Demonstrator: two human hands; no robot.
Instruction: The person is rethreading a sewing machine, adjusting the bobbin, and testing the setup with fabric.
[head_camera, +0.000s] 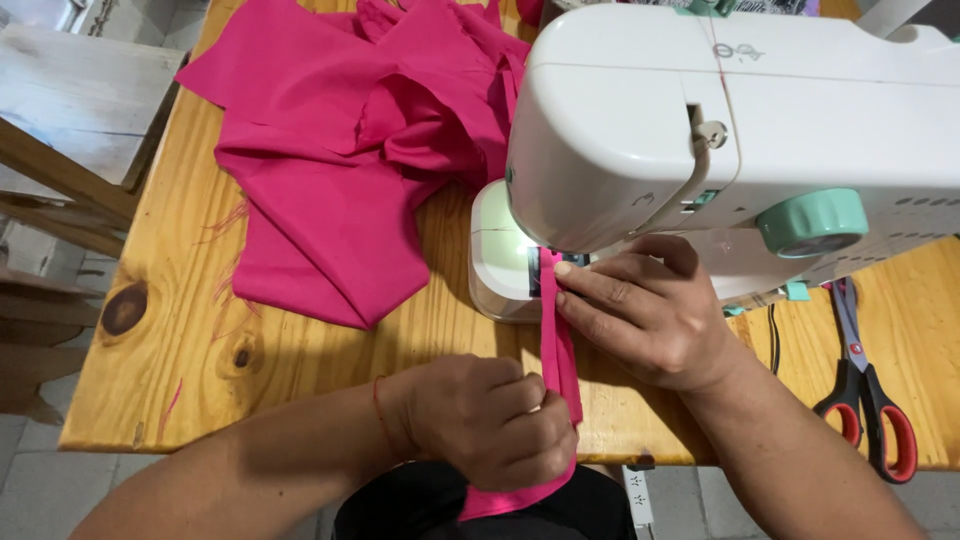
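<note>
Left grip (500, 420) clenched on pink strip (556, 345), right hand (640, 310) pressing it flat, needle hidden behind sewing machine (740, 120)

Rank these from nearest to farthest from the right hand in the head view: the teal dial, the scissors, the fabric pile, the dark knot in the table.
From the right hand:
1. Teal dial, just above, on the sewing machine front.
2. Scissors, lying to the right on the table.
3. Fabric pile, up and to the left.
4. Dark knot, far left, near the table edge.
</note>
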